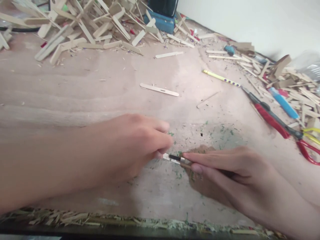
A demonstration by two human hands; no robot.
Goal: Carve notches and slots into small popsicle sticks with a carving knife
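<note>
My left hand (142, 143) is closed low over the wooden table, its fingers bent in a pinch. From its fingertips a narrow pale strip (166, 156) sticks out to the right. My right hand (240, 176) grips what looks like a craft knife (185, 161), with a metal collar and a dark flat front end that points left and lies against the strip. Index finger and thumb press near the collar, and the palm hides the handle. Green shavings (178, 173) are scattered around both hands. Beyond them lies a craft stick with a small slot (160, 89).
A big heap of craft sticks (100, 23) covers the back left, near a blue stand (160, 21) with a dark device. On the right are a yellow pencil (221, 78), red-handled pliers (270, 116), a blue tool (283, 103) and red scissors (307, 151). Shavings (75, 218) line the front edge.
</note>
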